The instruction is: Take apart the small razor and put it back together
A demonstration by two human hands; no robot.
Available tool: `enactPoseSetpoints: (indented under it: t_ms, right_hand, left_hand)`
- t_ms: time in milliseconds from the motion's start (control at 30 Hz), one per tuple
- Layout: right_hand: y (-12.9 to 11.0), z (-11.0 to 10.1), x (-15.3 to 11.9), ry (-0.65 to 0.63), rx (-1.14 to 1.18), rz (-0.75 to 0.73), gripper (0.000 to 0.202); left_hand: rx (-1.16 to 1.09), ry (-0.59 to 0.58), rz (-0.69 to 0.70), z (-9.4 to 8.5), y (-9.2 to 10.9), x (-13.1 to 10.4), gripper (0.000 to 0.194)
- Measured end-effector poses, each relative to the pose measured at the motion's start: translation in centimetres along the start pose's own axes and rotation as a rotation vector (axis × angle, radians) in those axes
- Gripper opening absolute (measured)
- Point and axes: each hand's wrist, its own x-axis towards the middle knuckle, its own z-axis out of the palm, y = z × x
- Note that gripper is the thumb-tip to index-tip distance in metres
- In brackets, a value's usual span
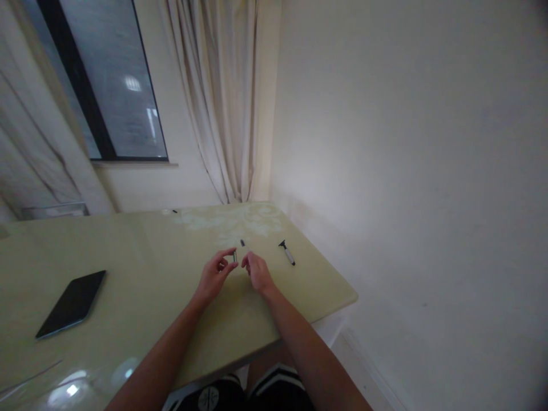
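Observation:
Between the thumb and index finger of my left hand is a small, short, narrow piece with a pale, shiny edge. It is held upright just above the table, and its kind is too small to make out. Close beside it, my right hand is closed with its fingers curled. A slim light stick with a dark end sticks out past its knuckles; the rest is hidden by the hand. To the right of that hand, a razor with a grey handle and black head lies on the table.
The glossy pale-green table ends at a rounded right corner near the white wall. A dark tablet lies at the left. A tiny dark piece rests by the far edge. Curtains and a window stand behind.

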Motion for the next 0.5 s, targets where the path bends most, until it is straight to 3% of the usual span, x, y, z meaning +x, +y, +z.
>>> enactPoseSetpoints:
  t_ms: [67,167,333,500]
  right_hand:
    - [-0.4,-0.2,-0.5,0.018,-0.275,-0.105,0.054]
    - [-1.1,-0.4,-1.1,0.001,-0.503,-0.125,0.044]
    - [-1.2,-0.6,-0.9,-0.102,-0.548,-0.124,0.039]
    - [-1.1,-0.8,-0.8,-0.053,-0.515,-0.107,0.039]
  left_hand:
    - [-0.021,0.029,-0.055,-0.4,0.0,0.2,0.056]
    - [-0.038,0.072,-0.088,-0.8,0.0,0.3,0.059]
    - [-0.052,0.079,-0.101,-1.2,0.3,0.2,0.060]
    - [-0.020,0.111,-0.121,-1.3,0.5,0.3,0.062]
